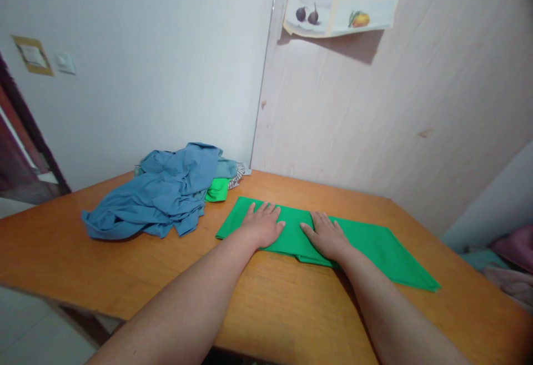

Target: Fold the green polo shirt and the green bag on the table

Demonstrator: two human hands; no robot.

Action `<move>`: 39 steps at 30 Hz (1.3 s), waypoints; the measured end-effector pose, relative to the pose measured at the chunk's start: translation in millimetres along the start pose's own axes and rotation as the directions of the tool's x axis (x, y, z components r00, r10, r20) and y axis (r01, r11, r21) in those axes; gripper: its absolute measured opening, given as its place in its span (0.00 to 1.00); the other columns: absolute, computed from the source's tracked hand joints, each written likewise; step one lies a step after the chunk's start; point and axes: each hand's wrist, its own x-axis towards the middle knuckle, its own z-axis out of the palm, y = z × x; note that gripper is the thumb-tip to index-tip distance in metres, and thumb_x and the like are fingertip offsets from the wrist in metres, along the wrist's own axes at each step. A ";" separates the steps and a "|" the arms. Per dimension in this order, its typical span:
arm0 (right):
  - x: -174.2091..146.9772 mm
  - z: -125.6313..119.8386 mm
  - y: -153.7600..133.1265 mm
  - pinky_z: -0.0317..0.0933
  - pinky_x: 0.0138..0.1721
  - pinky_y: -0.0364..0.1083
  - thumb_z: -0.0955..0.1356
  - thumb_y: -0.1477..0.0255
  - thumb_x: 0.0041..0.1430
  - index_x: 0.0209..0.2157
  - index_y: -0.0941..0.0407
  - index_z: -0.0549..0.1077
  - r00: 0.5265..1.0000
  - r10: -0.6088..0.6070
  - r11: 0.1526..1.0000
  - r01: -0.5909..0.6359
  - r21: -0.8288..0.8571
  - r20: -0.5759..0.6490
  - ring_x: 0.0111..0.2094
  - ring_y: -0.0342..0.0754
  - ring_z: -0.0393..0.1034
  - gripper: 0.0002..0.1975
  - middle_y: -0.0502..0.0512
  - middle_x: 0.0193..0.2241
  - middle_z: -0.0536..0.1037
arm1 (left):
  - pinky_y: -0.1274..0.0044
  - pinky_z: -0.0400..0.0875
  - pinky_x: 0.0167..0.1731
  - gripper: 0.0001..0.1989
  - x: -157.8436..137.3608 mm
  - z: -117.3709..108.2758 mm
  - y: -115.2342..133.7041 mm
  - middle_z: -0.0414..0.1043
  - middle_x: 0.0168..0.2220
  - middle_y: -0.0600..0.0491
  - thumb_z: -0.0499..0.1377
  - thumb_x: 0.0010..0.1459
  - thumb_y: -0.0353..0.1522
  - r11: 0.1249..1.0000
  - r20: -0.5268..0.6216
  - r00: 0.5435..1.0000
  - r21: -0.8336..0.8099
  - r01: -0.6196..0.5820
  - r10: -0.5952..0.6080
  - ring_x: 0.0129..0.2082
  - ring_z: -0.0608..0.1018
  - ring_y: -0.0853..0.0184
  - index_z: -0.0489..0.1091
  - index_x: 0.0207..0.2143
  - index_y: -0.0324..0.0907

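Observation:
A green cloth point(375, 243) lies folded into a long flat strip across the table in front of me. Flat on its left part rests my left hand point(265, 225), fingers spread and thumb pointing inward. My right hand point(325, 235) presses on the cloth's middle with its fingers stretched out. Neither hand grips anything. The near edge shows stacked layers, with a small step below my right hand. Toward the right the strip tapers to a slanted corner.
Crumpled blue clothing point(166, 187) is heaped at the back left of the wooden table point(266, 298), with a bright green piece point(217, 189) and a striped piece point(239, 173) beside it. Walls stand behind the table. A fruit poster point(341, 15) hangs above.

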 end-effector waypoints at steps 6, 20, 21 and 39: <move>-1.2 -2.4 -8.4 0.33 0.65 0.67 0.51 0.51 0.67 0.68 0.59 0.50 0.999 0.006 0.998 -0.008 -0.063 -0.038 0.69 0.57 0.39 0.37 0.62 0.69 0.49 | 0.52 0.40 0.64 0.32 1.2 1.3 -0.5 0.46 0.70 0.50 0.39 0.67 0.49 1.000 0.021 1.000 0.014 -0.005 0.004 0.70 0.47 0.56 0.51 0.68 0.46; 3.7 3.6 -14.0 0.32 0.66 0.64 0.48 0.44 0.63 0.69 0.58 0.48 0.998 -0.057 0.998 0.057 -0.031 0.023 0.70 0.56 0.36 0.43 0.60 0.70 0.47 | 0.53 0.40 0.65 0.34 -1.2 0.0 0.7 0.47 0.70 0.48 0.39 0.66 0.49 1.000 0.006 1.000 0.029 0.010 -0.010 0.69 0.49 0.56 0.52 0.68 0.44; 4.0 4.2 -13.7 0.33 0.66 0.64 0.48 0.44 0.63 0.69 0.58 0.48 0.998 -0.057 0.998 0.057 -0.032 0.022 0.70 0.56 0.36 0.43 0.60 0.70 0.47 | 0.54 0.40 0.65 0.34 -1.5 -0.7 0.3 0.47 0.70 0.48 0.39 0.66 0.50 0.999 0.006 1.000 0.028 0.014 -0.015 0.69 0.49 0.56 0.52 0.67 0.44; 5.0 8.9 -8.5 0.34 0.66 0.64 0.47 0.43 0.63 0.69 0.58 0.49 0.998 -0.068 0.997 0.068 -0.032 0.002 0.70 0.55 0.37 0.43 0.57 0.70 0.47 | 0.55 0.44 0.64 0.46 2.6 1.9 -30.4 0.47 0.70 0.43 0.39 0.58 0.61 0.976 -0.038 0.976 -0.052 0.213 -0.215 0.68 0.51 0.46 0.54 0.67 0.41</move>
